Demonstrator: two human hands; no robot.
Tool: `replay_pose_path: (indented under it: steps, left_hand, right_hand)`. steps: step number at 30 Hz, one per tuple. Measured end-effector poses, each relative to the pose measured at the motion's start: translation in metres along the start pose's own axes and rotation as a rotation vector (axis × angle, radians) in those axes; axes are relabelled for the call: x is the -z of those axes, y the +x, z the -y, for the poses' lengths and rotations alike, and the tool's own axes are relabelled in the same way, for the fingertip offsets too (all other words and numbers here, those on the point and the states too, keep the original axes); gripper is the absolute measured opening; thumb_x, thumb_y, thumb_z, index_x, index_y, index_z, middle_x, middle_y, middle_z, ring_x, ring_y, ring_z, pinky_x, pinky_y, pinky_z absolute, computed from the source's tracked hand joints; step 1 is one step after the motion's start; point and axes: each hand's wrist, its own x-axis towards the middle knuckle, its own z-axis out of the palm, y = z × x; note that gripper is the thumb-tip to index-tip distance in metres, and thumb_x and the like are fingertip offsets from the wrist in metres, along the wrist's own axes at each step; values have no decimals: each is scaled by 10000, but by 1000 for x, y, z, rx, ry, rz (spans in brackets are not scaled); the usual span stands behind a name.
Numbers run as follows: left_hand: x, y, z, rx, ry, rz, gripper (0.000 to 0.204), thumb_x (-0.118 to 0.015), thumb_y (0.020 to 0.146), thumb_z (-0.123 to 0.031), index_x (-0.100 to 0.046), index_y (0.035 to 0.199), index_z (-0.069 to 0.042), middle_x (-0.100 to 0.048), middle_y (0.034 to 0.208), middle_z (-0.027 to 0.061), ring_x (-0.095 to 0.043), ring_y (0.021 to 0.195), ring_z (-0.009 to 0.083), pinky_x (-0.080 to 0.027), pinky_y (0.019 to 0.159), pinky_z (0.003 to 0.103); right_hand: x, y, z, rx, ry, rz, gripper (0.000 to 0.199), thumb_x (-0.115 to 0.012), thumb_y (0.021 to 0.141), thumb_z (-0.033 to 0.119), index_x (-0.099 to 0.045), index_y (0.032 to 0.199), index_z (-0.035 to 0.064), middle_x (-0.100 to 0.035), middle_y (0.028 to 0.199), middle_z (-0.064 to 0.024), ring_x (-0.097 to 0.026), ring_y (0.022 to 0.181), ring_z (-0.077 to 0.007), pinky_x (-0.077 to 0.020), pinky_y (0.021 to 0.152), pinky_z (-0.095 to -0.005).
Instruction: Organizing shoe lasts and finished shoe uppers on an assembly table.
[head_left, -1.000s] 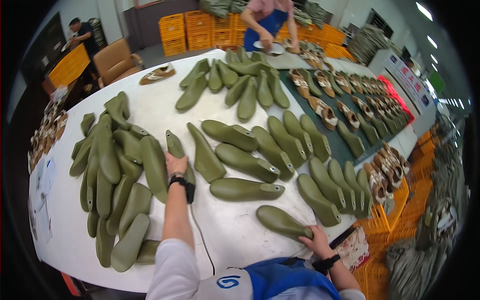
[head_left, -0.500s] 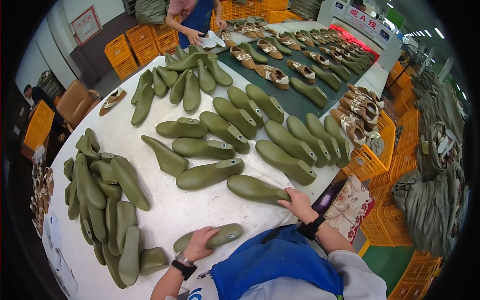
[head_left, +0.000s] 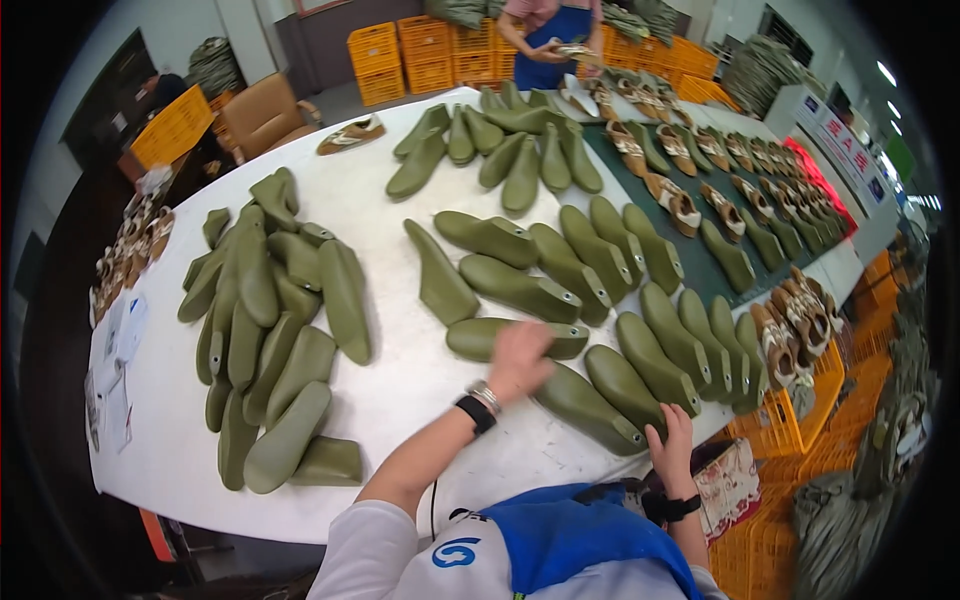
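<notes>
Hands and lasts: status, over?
Left hand blurred over a last, contact unclear. Right hand at near end of another last. Other lasts crowd close alongside.

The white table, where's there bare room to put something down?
A wide strip of white table lies bare between the left heap of green shoe lasts and the spread-out lasts. Another lies between that heap and the lone brown shoe. It's crowded within the heap and where lasts sit close together beyond the right hand.
</notes>
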Motion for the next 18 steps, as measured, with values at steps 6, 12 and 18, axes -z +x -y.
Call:
replay_pose_path:
  steps: [6, 12, 18]
  left_hand:
    - [125, -51, 179, 1231, 670, -155, 945, -744, 674, -240, -193, 1441, -190, -223, 1449, 202, -243, 1310, 404, -312, 992, 543]
    - [153, -89, 208, 1350, 256, -243, 955, -653, 652, -160, -125, 1448, -142, -525, 1224, 247, -522, 1107, 397, -436, 925, 439]
    - [177, -147, 147, 1141, -300, -181, 550, -726, 707, -170, -535, 1176, 44, -659, 980, 185, -641, 890, 255, -512, 790, 338]
  right_hand:
    - [-36, -5, -4, 2, -230, -82, 383, -619, 806, 157, -549, 1175, 80, -476, 1201, -183, -450, 1098, -358, -324, 964, -461]
    - [-46, 1, -2, -31, -246, -106, 355, -595, 794, 151, -567, 1146, 112, -506, 1132, -137, -468, 1062, -324, -331, 944, -445]
    - [-41, 14, -6, 12, -125, -47, 400, -623, 764, 136, -555, 1156, 92, -525, 1108, -142, -495, 1038, -334, -367, 907, -435]
